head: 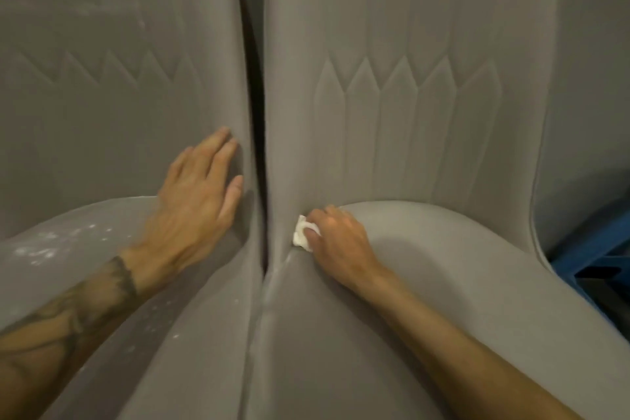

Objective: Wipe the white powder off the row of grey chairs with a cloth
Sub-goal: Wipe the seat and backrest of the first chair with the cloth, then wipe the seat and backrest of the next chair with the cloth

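Two grey upholstered chairs stand side by side, with a dark gap between them. My right hand [335, 237] grips a small white cloth [303, 235] and presses it into the left rear corner of the right chair's seat [443, 276], where seat meets backrest. My left hand [197, 194] lies flat with fingers spread against the lower right edge of the left chair's backrest [102, 129]. White powder [44, 251] speckles the left chair's seat [102, 249], and faint smears show on its backrest. A pale powder streak runs along the right seat's left edge.
A third grey chair back [593, 112] stands at the far right. A blue frame or crate [593, 269] sits low behind the right chair's edge.
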